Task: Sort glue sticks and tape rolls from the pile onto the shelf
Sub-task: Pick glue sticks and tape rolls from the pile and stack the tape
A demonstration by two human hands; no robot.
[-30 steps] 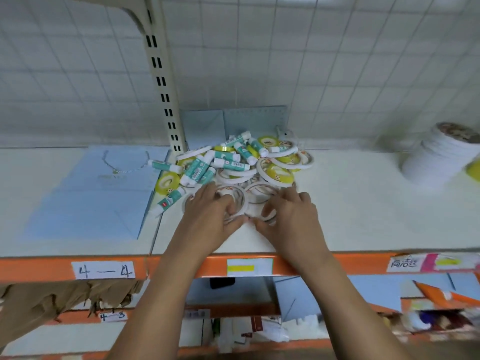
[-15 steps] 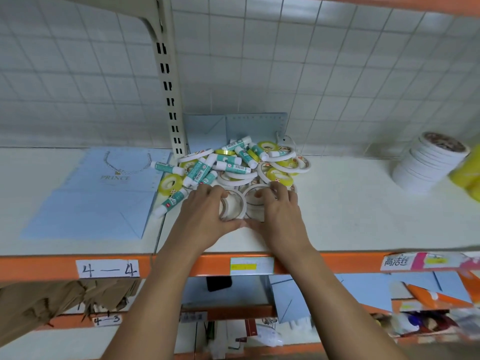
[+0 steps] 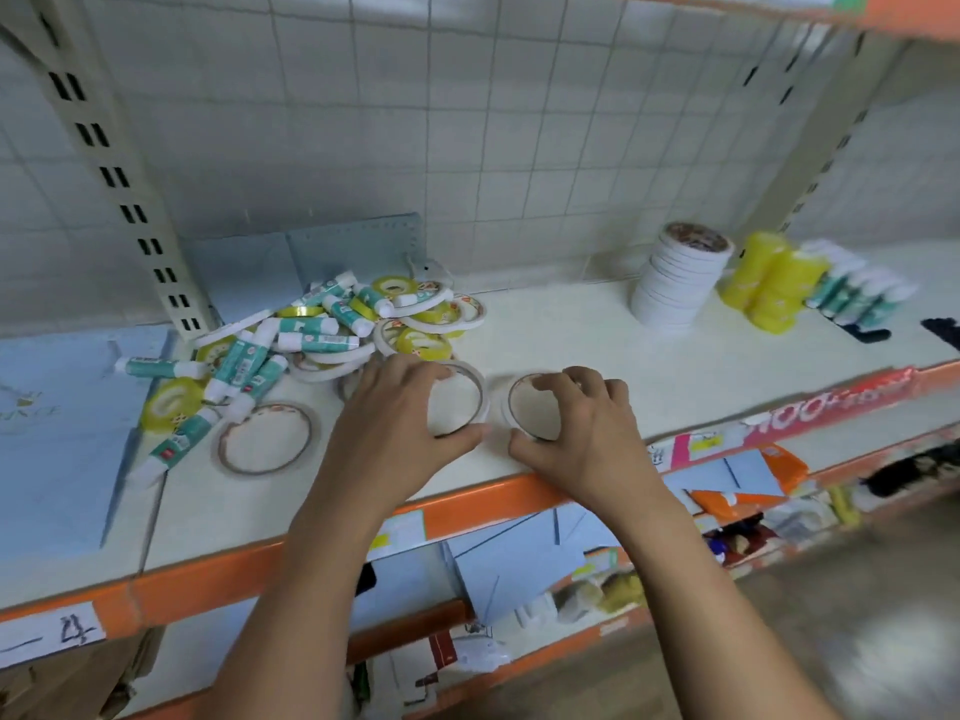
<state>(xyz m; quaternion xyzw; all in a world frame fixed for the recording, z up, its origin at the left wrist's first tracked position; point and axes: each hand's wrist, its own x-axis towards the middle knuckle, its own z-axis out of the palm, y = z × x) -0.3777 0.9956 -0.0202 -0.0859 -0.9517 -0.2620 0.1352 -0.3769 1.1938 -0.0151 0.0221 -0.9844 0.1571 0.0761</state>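
A pile [image 3: 332, 324] of teal glue sticks, white tape rolls and yellow tape rolls lies on the white shelf [image 3: 561, 335] near the slotted upright. My left hand [image 3: 400, 423] grips a thin white tape roll [image 3: 475, 392] by its rim, thumb at the front. Just to its right, my right hand [image 3: 576, 428] grips a second white tape roll [image 3: 511, 402] the same way. Both rolls lie flat on the shelf, right of the pile. A third white roll [image 3: 267, 439] lies alone to the left of my left hand.
At the back right stand a stack of white tape rolls [image 3: 675, 278], yellow tape rolls [image 3: 769, 283] and a row of glue sticks [image 3: 852, 293]. A blue paper bag [image 3: 57, 423] lies flat at the left. The orange shelf edge [image 3: 467, 511] runs below my hands.
Both hands have drawn a white roll each out of the pile toward the right. The view has swung right, showing the sorted stacks.
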